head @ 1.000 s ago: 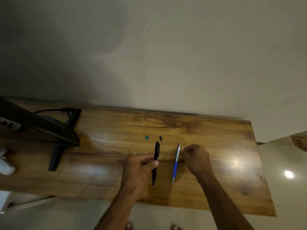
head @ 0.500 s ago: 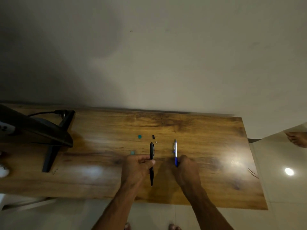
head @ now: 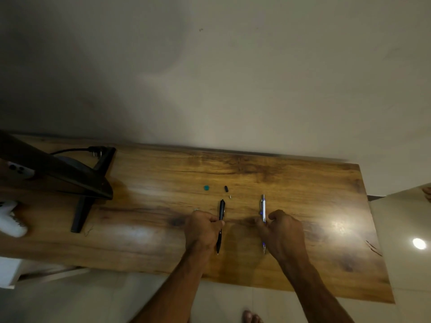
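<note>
On the wooden table (head: 303, 206), my left hand (head: 202, 229) pinches a black pen (head: 221, 208) by its middle, tip pointing toward me. A short way to the right, my right hand (head: 283, 231) grips a silver and blue pen (head: 263, 207), whose tip also points toward me. The two pens run roughly parallel. Beyond them lie a small teal piece (head: 206, 188), a small black piece (head: 226, 188) and a tiny pale piece (head: 230, 196).
A dark monitor on a black stand (head: 81, 213) fills the table's left end, with a cable plug (head: 95, 150) behind it. A white object (head: 10, 221) sits at the far left edge. The wall rises just behind the table. Toes show on the floor below.
My right hand went from hovering beside the silver and blue pen to gripping it. The pen has shifted slightly right, away from the black pen. My left hand keeps its hold.
</note>
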